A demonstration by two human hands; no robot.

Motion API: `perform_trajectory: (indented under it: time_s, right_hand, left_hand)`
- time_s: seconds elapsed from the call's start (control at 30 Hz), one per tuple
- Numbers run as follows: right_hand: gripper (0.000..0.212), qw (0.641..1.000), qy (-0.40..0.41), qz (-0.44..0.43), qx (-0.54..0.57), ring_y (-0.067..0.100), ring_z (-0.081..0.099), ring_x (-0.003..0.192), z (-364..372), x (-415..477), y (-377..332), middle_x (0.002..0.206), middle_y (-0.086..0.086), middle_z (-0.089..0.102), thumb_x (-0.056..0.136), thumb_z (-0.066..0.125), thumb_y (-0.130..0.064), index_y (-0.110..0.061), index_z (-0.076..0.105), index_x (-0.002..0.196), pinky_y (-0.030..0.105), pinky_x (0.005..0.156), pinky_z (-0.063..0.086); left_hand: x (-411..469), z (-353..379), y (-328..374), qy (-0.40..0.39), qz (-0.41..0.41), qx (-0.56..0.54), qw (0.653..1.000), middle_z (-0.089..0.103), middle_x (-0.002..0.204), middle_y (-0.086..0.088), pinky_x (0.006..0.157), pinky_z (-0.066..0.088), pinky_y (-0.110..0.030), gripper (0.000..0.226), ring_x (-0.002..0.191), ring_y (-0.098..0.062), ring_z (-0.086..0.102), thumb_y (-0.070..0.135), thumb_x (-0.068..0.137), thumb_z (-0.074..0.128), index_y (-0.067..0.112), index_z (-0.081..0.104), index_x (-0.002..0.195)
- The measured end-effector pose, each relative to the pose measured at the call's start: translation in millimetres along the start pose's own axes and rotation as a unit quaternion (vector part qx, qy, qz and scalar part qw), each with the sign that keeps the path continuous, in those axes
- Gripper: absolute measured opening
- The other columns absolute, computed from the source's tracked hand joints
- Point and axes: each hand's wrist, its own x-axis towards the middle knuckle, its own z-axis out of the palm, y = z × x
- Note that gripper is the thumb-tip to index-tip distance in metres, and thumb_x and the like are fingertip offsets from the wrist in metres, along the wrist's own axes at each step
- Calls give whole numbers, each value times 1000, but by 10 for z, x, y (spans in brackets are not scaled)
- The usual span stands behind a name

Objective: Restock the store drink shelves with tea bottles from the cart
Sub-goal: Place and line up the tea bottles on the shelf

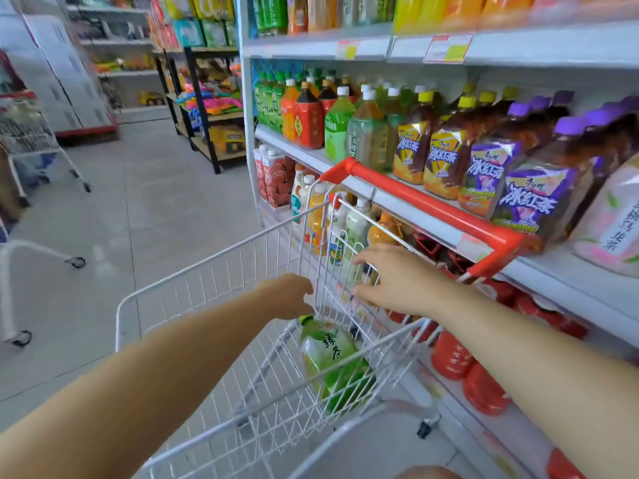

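While caged in cart [221,267], bottle [328,357] (green-capped) under left grip [288,295].

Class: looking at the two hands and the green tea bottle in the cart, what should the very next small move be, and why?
Probably close the left hand around the neck of the green tea bottle and lift. That hand sits right at its cap, the bottle lies alone in the cart, and the right hand is open, holding nothing.
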Motion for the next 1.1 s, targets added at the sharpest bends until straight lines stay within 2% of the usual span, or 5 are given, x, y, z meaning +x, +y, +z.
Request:
perform_trajectory:
  time_s: [0.27, 0.43, 0.73, 0.87, 1.1]
  right_hand:
    - [49, 996, -55, 52, 37, 25, 58, 108, 477, -56, -36, 114, 7, 61, 86, 60, -41, -16, 50, 127, 40, 91, 48]
    - [53, 994, -85, 62, 24, 27, 56, 110, 508, -24, -29, 122, 7, 58, 82, 62, -45, -19, 49, 127, 44, 90, 49]
    - [51, 998, -35, 52, -16, 23, 60, 98, 499, -98, -92, 109, -2, 60, 81, 59, -53, -29, 50, 125, 36, 80, 51]
    - [57, 999, -16, 43, -16, 22, 60, 105, 514, -100, -84, 122, -3, 60, 81, 58, -55, -34, 46, 133, 34, 83, 48]
    - [54, 999, 9, 36, -8, 19, 61, 104, 515, -148, -90, 125, -6, 60, 83, 57, -53, -35, 46, 133, 31, 81, 47]
  left_hand:
    - [373, 700, 54, -138, -56, -143, 978, 57, 115, -16, 80, 46, -30, 46, 95, -21, 50, 39, 99, 41, 4, 51, 127]
    - [437, 1077, -78, -174, -167, -365, 899, 48, 134, -11, 92, 45, -40, 61, 118, -27, 49, 54, 90, 51, 13, 43, 135]
    - [466, 1474, -49, -73, -207, -592, 776, 66, 101, -3, 82, 52, -32, 44, 91, -17, 62, 38, 84, 67, 10, 55, 116]
    - [432, 1439, 65, -57, -216, -623, 750, 60, 92, 2, 69, 52, -34, 49, 80, -13, 59, 36, 81, 72, 20, 41, 116]
    - [358, 1376, 93, -69, -211, -635, 740, 58, 98, -1, 80, 56, -48, 72, 86, -21, 62, 25, 72, 81, 27, 33, 125]
